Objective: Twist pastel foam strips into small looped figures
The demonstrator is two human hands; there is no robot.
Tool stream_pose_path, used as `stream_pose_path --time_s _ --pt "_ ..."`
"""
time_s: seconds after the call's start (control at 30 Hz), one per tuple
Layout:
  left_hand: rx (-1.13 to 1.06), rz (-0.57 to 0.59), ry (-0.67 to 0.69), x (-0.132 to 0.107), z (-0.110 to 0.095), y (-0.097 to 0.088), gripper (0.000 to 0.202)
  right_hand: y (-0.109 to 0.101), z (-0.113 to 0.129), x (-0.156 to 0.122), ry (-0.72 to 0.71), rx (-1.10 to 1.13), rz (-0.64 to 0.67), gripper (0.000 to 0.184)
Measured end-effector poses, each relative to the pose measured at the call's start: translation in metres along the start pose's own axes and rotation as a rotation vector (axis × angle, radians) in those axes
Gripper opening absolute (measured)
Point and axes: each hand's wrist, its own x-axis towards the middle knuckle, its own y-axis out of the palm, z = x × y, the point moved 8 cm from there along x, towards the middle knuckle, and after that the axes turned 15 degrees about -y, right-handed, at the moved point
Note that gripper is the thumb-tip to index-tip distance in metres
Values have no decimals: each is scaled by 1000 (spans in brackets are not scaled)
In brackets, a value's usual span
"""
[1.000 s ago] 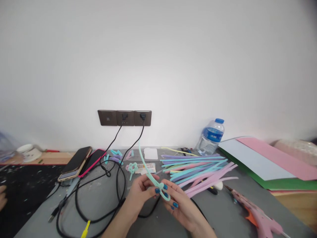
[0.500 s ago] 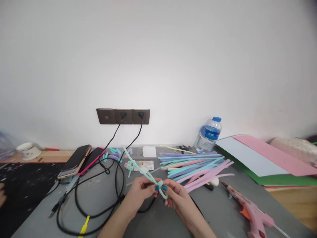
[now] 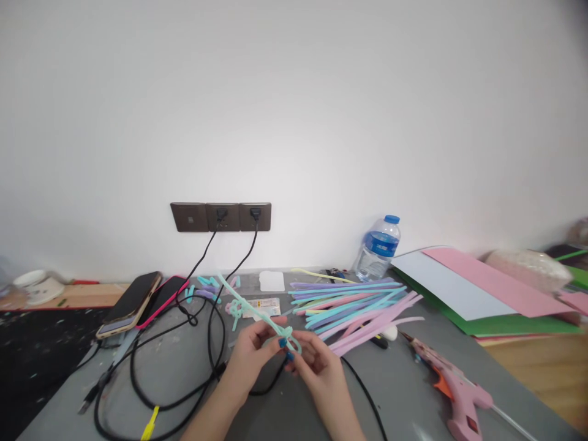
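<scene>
Pipe cleaner [image 3: 285, 332] in mint green, knotted into a small loop, is hanging above the table [image 3: 395, 386] between the left hand [image 3: 255, 350], whose fingers are pinching it beside the knot, and the right hand [image 3: 318, 362], whose fingers are curling at the loop, their grip too hidden to tell. Should the left pinch be slipping, the knot could be loosening. Beyond, loose pipe cleaners [image 3: 353, 300] are lying heaped, a pink glue gun [image 3: 465, 392] resting to their right.

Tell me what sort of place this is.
Probably a craft workspace, judging by the spread of fuzzy pastel craft stems, the pink pistol-shaped glue gun and the flat white, pink and green sheets.
</scene>
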Motion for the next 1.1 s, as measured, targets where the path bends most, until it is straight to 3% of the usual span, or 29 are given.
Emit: stream_pose_path --time_s 0.17,0.33,0.53,1.1 --pt "-33 33 51 0 -2 1 50 1 1 -2 13 27 -31 38" --pt "21 19 26 1 0 0 36 2 8 -2 -26 24 -46 34" --pt "42 23 27 3 3 -1 35 1 15 0 -99 -22 -71 25" --pt "209 -61 71 1 -5 -3 28 -9 2 -2 10 -68 -118 42"
